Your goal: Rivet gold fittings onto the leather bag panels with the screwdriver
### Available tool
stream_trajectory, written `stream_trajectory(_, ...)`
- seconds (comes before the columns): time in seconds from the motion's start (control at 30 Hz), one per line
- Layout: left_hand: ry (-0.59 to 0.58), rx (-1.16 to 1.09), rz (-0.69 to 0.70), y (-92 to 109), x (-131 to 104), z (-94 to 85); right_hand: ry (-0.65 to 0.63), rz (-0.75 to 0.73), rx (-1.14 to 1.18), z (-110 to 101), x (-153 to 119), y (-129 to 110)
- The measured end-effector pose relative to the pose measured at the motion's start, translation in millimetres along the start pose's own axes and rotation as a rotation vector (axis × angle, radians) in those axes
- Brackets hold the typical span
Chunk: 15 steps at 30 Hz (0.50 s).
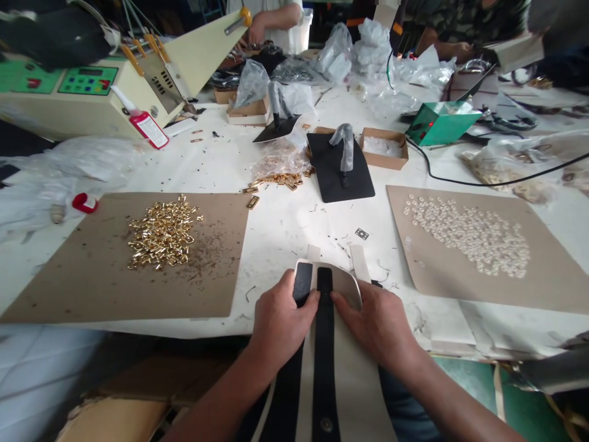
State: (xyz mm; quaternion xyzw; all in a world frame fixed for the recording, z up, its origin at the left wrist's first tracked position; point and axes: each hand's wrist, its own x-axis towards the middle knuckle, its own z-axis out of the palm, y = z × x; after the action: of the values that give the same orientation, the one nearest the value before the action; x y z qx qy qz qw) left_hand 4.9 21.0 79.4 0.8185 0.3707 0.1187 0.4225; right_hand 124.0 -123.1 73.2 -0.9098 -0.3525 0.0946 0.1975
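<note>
A beige and black striped leather-like panel (352, 368) hangs over the table's front edge toward my lap, its far end on or just above the tabletop. A black strip runs down its middle, with a round metal piece (326, 424) near the bottom of the view. My left hand (281, 313) is closed on the panel's left edge, thumb on top beside the black strip. On the other side my right hand (375, 316) grips the right edge, thumb pressed near the strip. Two pale tabs stick out beyond the far end. My fingers underneath are hidden.
Gold metal clasps (161, 233) lie piled on a brown board at left; small pale rings (469, 236) cover another at right. Ahead are a black panel with a wrapped handle (340, 172), gold plates, small boxes, a green device (442, 123) and a beige machine. Other people work beyond.
</note>
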Motion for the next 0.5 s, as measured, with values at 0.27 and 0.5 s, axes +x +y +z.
stream_trajectory(0.27, 0.113, 0.185, 0.164, -2, 0, 1.6, -0.032, 0.02, -0.078, -1, 5, -4)
stream_trajectory(0.5, 0.146, 0.251, 0.687, -20, 5, 14.7, -0.074, 0.036, 0.036, -4, 11, -14)
